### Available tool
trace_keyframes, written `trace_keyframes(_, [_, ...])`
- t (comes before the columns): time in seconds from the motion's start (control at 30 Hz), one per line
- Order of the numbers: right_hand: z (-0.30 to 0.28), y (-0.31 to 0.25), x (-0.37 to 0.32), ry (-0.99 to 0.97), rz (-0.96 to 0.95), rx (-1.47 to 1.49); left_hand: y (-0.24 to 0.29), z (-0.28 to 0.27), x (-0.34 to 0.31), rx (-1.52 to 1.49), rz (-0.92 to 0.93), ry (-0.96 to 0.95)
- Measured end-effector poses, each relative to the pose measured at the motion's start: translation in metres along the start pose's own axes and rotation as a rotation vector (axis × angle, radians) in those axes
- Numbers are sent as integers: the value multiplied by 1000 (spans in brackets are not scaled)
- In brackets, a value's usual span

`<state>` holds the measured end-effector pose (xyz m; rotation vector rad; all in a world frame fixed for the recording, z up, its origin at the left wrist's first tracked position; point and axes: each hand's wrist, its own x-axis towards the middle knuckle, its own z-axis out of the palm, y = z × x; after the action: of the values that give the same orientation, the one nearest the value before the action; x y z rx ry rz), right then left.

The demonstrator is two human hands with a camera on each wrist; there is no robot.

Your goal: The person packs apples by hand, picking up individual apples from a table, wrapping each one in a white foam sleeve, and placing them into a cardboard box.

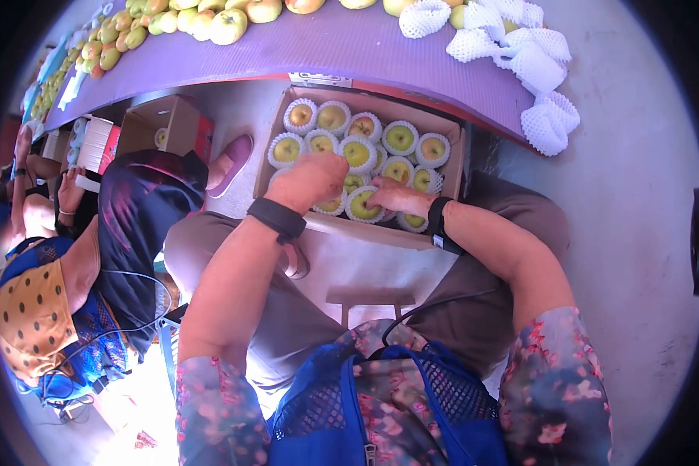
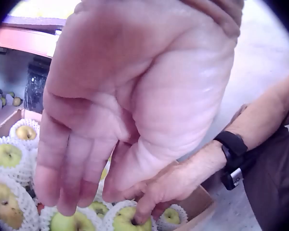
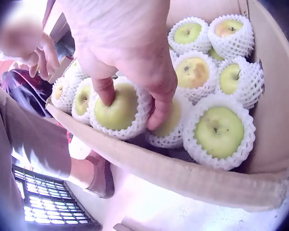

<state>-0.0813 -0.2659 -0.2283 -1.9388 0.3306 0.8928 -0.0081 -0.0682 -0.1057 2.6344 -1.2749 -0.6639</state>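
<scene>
A cardboard box holds several green-yellow apples, each in a white foam net. At the near edge of the box my right hand grips one netted apple, its thumb on top and fingers down the side, as the right wrist view shows. My left hand hovers over the left part of the box. In the left wrist view its fingers hang down loosely with no object between them, close above other netted apples. From the head, my left hand hides part of the rows beneath it.
Behind the box stands a purple-topped table with loose apples and a heap of empty white foam nets. Another person sits at the left beside an open cardboard box. My knees flank the apple box.
</scene>
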Motion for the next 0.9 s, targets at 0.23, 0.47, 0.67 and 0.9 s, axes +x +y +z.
trace_keyframes(0.23, [0, -17, -6, -2, 58, -149, -2, -28, 3, -40, 76, 112])
trace_keyframes(0.47, [0, -22, -9, 71, -3, -373, -14, -56, -12, -126, 114, 178])
trace_keyframes(0.67, [-10, -83, -60, -18, -202, -963, -18, -71, -12, -106, 100, 207])
trace_keyframes(0.9, [-22, -141, -109, -16, -456, -846, -13, -84, -7, -125, 69, 193])
